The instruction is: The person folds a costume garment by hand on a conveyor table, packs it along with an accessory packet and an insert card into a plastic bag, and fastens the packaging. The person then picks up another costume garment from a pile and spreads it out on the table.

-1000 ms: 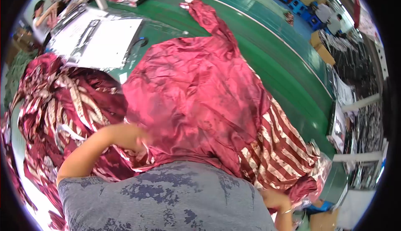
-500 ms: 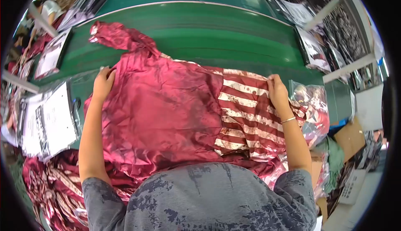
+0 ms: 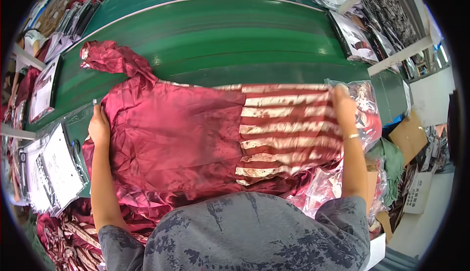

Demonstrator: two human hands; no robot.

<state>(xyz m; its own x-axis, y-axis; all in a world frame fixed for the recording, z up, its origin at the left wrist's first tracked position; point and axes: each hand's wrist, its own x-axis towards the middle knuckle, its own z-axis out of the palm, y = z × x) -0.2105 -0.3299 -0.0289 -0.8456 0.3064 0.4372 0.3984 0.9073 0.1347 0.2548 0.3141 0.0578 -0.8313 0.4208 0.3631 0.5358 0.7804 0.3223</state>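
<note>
A shiny dark red garment [image 3: 171,134] lies spread across the work surface, with a red-and-cream striped section [image 3: 289,124] at its right end. One crumpled sleeve [image 3: 117,60] stretches away toward the upper left. My left hand [image 3: 99,128] is closed on the garment's left edge. At the far right corner of the stripes, my right hand [image 3: 345,108] grips the cloth, slightly blurred by motion. Between my hands the stripes are pulled fairly straight. Fabric covers part of the fingers of both hands.
Beyond the garment runs a green conveyor belt [image 3: 235,36]. Plastic-wrapped packs with white sheets [image 3: 56,168] lie at left. A clear bag of clothing [image 3: 367,109] sits at right, near a cardboard box [image 3: 407,135]. More red striped garments [image 3: 68,236] are heaped at lower left.
My right hand has moved right and drawn the striped end out straighter and longer. The garment and my left hand appear farther left, and the whole view has shifted.
</note>
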